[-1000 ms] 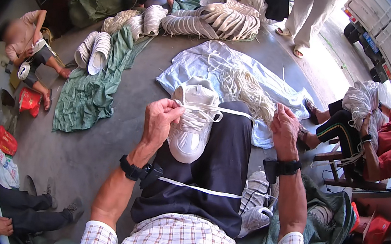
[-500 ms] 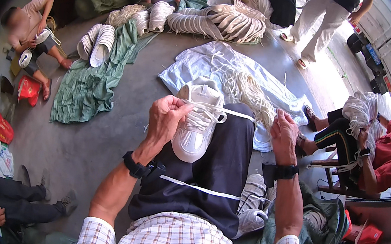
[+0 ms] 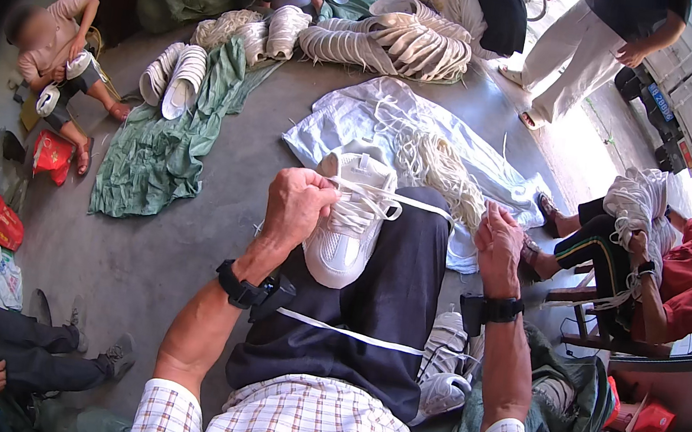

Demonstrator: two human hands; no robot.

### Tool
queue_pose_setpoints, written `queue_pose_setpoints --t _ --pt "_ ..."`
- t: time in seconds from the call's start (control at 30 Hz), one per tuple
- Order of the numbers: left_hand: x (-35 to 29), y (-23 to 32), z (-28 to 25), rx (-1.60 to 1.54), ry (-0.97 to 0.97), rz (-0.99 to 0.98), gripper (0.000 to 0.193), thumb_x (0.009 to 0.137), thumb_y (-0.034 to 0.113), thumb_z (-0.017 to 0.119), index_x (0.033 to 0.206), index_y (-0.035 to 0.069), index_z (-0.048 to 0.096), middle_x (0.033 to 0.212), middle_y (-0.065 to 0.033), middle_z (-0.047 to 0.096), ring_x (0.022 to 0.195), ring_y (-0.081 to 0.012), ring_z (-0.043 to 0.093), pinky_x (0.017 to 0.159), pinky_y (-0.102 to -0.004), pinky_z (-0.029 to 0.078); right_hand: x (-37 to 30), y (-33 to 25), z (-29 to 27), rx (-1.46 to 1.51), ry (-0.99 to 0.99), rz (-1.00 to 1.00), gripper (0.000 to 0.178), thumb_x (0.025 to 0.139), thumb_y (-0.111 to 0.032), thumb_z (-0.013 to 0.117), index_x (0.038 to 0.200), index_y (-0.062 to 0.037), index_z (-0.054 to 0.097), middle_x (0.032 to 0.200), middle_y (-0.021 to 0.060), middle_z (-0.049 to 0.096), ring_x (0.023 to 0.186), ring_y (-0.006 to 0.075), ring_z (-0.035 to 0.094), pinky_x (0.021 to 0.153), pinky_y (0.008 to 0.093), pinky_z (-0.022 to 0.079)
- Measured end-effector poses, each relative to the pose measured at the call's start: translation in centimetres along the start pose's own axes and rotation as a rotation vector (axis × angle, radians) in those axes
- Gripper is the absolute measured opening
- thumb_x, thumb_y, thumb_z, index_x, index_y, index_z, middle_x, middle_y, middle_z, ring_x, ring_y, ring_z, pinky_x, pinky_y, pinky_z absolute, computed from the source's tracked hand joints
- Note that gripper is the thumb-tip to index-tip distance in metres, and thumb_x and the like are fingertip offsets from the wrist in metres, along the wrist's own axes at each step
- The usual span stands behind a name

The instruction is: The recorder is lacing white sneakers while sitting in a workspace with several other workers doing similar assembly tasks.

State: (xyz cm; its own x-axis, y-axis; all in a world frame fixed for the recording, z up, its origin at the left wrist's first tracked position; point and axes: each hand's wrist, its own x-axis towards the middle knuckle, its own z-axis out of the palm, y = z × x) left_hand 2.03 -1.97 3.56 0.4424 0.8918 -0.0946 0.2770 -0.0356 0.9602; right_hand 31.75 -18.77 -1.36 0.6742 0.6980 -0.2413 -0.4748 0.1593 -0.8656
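A white lace-up shoe point(image 3: 340, 250) rests on my dark-trousered lap, toe toward me. My left hand point(image 3: 299, 205) is closed in a pinch on the white shoelace point(image 3: 422, 204) at the shoe's left side. From there the lace crosses the tongue, forms a small loop and runs over my right thigh. My right hand point(image 3: 499, 245) hovers to the right of that thigh, thumb and fingertips pressed together; what they hold, if anything, is too small to make out. Another stretch of white lace point(image 3: 348, 332) lies across my lap below the shoe.
Loose laces point(image 3: 435, 167) lie on a white sheet point(image 3: 337, 119) ahead. Nested shoe uppers point(image 3: 421, 47) are piled beyond it, others on a green sheet point(image 3: 152, 160). More shoes point(image 3: 445, 360) sit beside my right thigh. Several people are seated around; one person point(image 3: 578, 46) stands near a truck.
Both hands keep almost the same place and pinch, and the shoe stays put. At the upper right, the standing person's arm and legs have shifted slightly.
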Motion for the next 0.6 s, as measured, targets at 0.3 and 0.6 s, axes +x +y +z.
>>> queue_pose_setpoints --t 0.3,0.6 --pt "-1.0 -4.2 -1.0 -1.086 -0.250 -0.276 0.011 0.092 0.009 0.070 0.097 0.001 0.064 0.065 0.0029 0.050 0.047 -0.0031 0.032 0.040 -0.0196 0.024 0.6 -1.0 -1.8 0.097 0.029 0.041 0.006 0.096 -0.005 0.061 0.092 -0.0081 0.057 0.064 -0.0057 0.044 0.047 0.0045 0.031 0.043 0.0229 0.025" --pt "-1.4 -2.9 0.7 -0.755 0.038 -0.232 0.012 0.091 0.009 0.070 0.097 0.001 0.062 0.067 0.0020 0.055 0.042 -0.0017 0.035 0.036 -0.0198 0.024 5.4 -7.6 -12.4 -0.035 0.392 -0.250 0.003 0.093 -0.007 0.062 0.090 -0.0048 0.062 0.061 -0.0068 0.042 0.049 0.0047 0.034 0.046 0.0216 0.028"
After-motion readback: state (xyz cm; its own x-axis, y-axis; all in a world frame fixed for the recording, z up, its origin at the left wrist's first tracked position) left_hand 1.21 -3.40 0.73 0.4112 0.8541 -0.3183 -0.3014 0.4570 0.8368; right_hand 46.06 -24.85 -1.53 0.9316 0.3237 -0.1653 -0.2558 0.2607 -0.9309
